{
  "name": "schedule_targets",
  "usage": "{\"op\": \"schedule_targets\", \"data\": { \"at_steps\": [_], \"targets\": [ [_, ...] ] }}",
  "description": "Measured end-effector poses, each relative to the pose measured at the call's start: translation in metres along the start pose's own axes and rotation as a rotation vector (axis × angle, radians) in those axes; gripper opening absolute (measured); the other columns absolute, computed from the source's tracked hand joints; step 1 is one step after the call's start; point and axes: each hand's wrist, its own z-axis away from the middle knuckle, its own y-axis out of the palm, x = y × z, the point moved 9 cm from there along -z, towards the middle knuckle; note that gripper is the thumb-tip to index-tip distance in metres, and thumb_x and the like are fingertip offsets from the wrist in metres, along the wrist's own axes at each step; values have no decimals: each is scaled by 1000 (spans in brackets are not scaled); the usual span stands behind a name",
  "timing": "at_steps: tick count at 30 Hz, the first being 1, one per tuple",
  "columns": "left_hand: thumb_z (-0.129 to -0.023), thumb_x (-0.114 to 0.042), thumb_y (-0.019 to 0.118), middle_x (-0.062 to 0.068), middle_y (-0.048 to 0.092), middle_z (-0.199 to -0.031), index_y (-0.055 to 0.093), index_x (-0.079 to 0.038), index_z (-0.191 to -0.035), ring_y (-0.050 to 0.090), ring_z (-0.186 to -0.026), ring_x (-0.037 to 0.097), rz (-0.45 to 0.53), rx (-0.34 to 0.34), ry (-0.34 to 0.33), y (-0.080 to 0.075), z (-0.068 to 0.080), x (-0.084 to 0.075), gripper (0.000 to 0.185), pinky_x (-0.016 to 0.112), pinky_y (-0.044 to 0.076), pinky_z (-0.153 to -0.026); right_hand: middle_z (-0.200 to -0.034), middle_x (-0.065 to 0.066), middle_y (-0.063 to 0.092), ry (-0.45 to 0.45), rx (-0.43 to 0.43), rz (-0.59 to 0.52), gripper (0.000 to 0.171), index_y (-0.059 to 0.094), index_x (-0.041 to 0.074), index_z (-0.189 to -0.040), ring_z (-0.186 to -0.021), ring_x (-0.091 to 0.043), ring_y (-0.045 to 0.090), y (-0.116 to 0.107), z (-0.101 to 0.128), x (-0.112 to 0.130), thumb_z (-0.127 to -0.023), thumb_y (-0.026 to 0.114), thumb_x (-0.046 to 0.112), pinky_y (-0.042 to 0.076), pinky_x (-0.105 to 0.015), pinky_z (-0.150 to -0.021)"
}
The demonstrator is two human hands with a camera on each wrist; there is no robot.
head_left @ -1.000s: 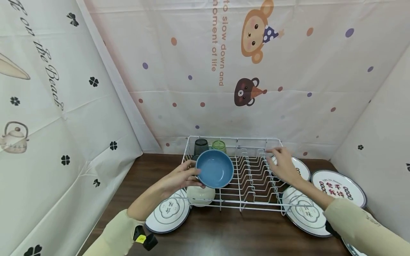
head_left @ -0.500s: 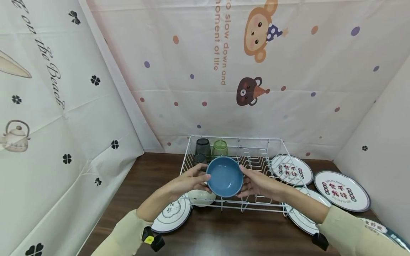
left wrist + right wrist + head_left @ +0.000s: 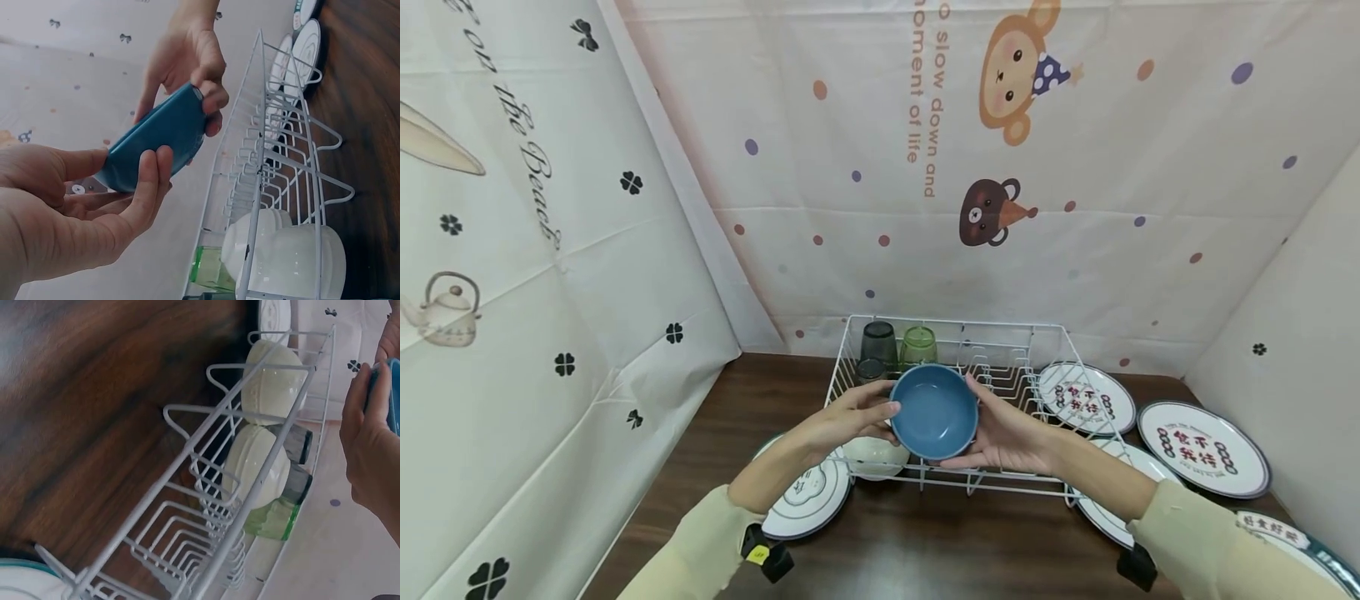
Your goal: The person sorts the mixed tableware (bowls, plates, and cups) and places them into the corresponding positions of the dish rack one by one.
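Right hand point(image 3: 1011, 433) joined left hand point(image 3: 842, 417); both now grip blue bowl point(image 3: 934, 411) at frame center above dish rack point(image 3: 1000, 483).

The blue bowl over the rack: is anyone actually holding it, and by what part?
Yes. Both hands hold the blue bowl by its rim and outer wall, the left hand on one side and the right hand on the opposite side.

Left hand point(image 3: 838, 419) and right hand point(image 3: 1009, 433) face each other, fingers curled inward.
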Motion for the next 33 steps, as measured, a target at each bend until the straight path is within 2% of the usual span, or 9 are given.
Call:
{"op": "schedule_targets", "data": {
  "at_steps": [4,8,11,14,19,24,28,30,33],
  "targets": [
    [-108,-21,52,28,65,-132,32,-2,-159,75,-104,27,-36,-11,18,-3,2,-1,58,45,51,-107,-156,-34,10,20,30,-86,86,-16,26,-159,-123,-48,59,5,-2,-2,-100,28,71,54,-44,-103],
    [-108,-21,53,25,67,-132,33,-7,-160,75,-106,31,-106,-8,53,-2,2,-5,57,49,49,-109,-155,-30,15,41,51,-123,92,-11,27,-159,-126,-50,56,8,-4,-3,-96,32,77,53,-46,-105],
    [-108,-19,52,24,65,-135,34,-10,-160,74,-108,33,-126,2,84,-1,2,-9,56,47,51,-107,-153,-29,19,73,91,-149,94,-8,28,-160,-130,-51,52,12,-6,-6,-93,33,82,51,-49,-107],
    [-109,-18,49,25,61,-140,33,-7,-160,73,-110,34,-134,18,112,-1,2,-12,55,41,55,-103,-153,-28,21,100,136,-177,96,-7,29,-160,-133,-51,49,17,-6,-9,-91,32,84,48,-50,-110],
    [-109,-20,48,25,57,-146,30,-5,-160,72,-112,32,-149,13,114,-4,3,-13,56,38,55,-103,-152,-27,25,83,176,-200,92,-6,29,-160,-135,-49,48,24,-8,-8,-92,26,83,48,-47,-111],
    [-110,-26,46,27,58,-142,29,-5,-161,71,-113,30,-132,0,86,-10,2,-8,57,43,53,-105,-151,-26,24,44,153,-180,87,-5,30,-159,-132,-47,51,21,-10,-3,-94,24,80,50,-48,-109],
    [-110,-26,44,27,58,-143,26,-3,-161,70,-115,32,-111,-98,51,-28,1,1,59,48,54,-103,-153,-25,18,-2,90,-166,84,-5,33,-158,-129,-42,54,14,-10,4,-95,30,77,50,-49,-108],
    [-110,-24,46,28,58,-142,28,-3,-160,68,-117,36,-126,-190,50,-42,2,4,57,49,55,-101,-155,-24,15,-25,52,-166,83,-4,34,-158,-127,-41,56,10,-10,8,-96,34,75,50,-50,-108],
    [-108,-18,49,26,62,-138,38,-2,-155,64,-121,40,-242,-358,69,-65,5,8,51,48,55,-99,-157,-23,12,-66,12,-155,78,-2,36,-157,-127,-41,54,2,-7,15,-98,34,71,47,-51,-111]
  ]
}}
